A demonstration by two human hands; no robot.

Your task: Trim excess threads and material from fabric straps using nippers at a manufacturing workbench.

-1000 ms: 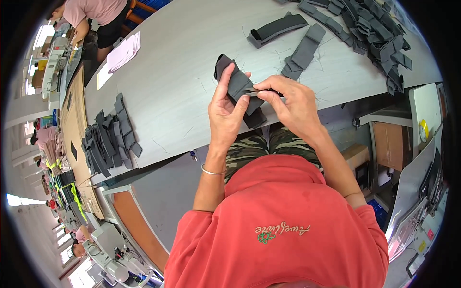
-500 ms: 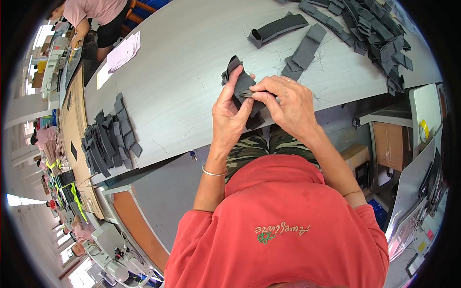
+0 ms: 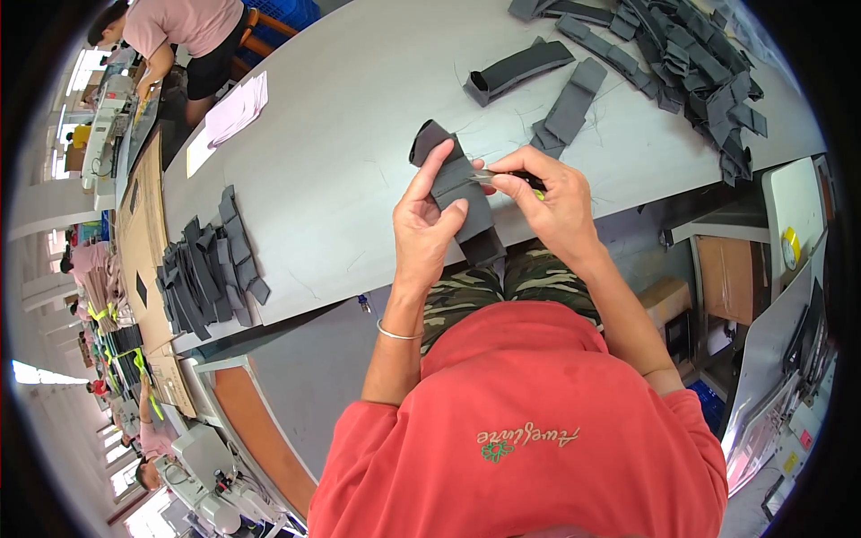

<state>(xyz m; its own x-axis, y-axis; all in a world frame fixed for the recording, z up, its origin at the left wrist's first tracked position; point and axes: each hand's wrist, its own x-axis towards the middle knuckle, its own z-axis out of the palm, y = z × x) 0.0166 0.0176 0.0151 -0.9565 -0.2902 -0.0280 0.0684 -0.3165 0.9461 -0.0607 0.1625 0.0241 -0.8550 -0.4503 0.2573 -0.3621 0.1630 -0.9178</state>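
Observation:
My left hand (image 3: 423, 229) grips a folded dark grey fabric strip (image 3: 473, 215) above the near table edge, its thumb pressed on the face of the strip. At the strip's upper end the cloth bends into a loop. In my right hand (image 3: 563, 204) is a small pair of thread snips (image 3: 482, 177), held between thumb and fingers. Their metal tips lie at the strip's right side; a bit of yellow and black handle shows under the fingers. Whether a thread is between the blades is too small to tell.
More grey strips (image 3: 520, 72) lie beyond my hands, and a large heap (image 3: 691, 63) fills the far right. A smaller pile (image 3: 211, 264) sits at the left, below pale pink sheets (image 3: 238, 108). Loose threads dot the table (image 3: 332, 143). A person (image 3: 184, 40) works at far left.
The strip has turned so that more of its flat face shows, and my left thumb lies lower on it. My right hand has shifted slightly right and down, showing more of the snips.

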